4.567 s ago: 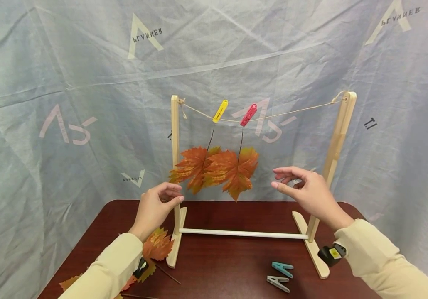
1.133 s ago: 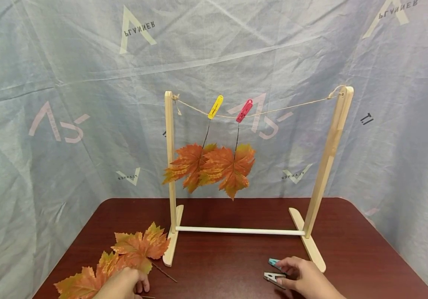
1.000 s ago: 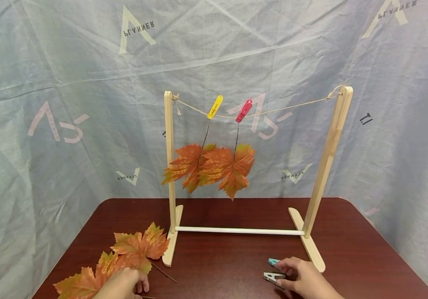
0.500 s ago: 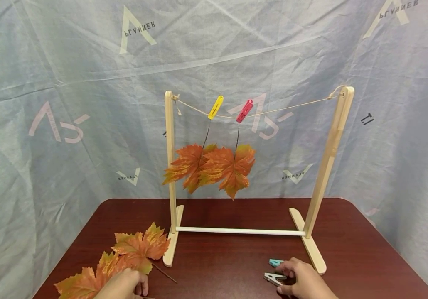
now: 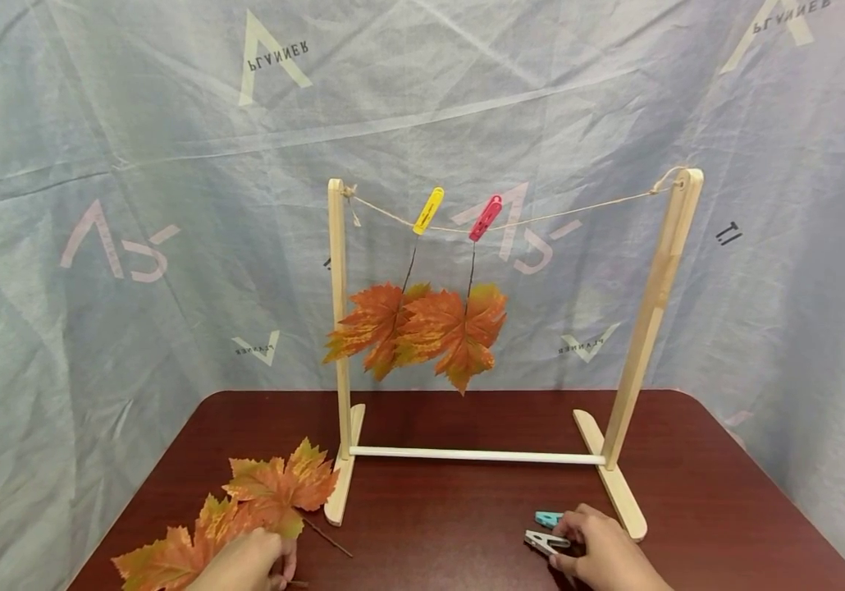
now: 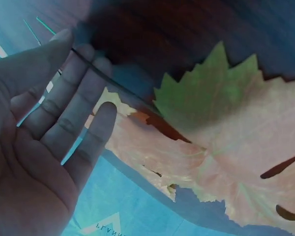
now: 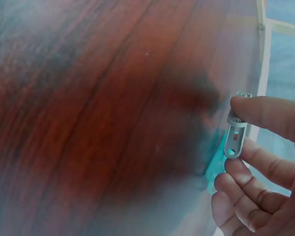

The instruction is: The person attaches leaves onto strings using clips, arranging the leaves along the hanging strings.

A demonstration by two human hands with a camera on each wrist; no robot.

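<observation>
Left hand (image 5: 248,562) pinches a leaf stem (image 6: 124,88) at the head view's 7 o'clock; right hand (image 5: 600,547) pinches a grey peg (image 7: 234,143) at 5.
Stem points to 3, peg's narrow end to 10; a teal peg (image 5: 548,519) lies beside it at 12.

Wrinkled grey printed cloth (image 5: 422,107) behind a reddish-brown table (image 5: 437,513)

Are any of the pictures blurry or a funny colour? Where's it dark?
Head view: evenly bright, the wooden stand fairly crisp; left wrist view: blue-tinted, the left hand dim, the leaf washed-out pink; right wrist view: the grey clothespin fairly sharp, the table blurry, with a dark patch, probably shadow, near the right hand.
</observation>
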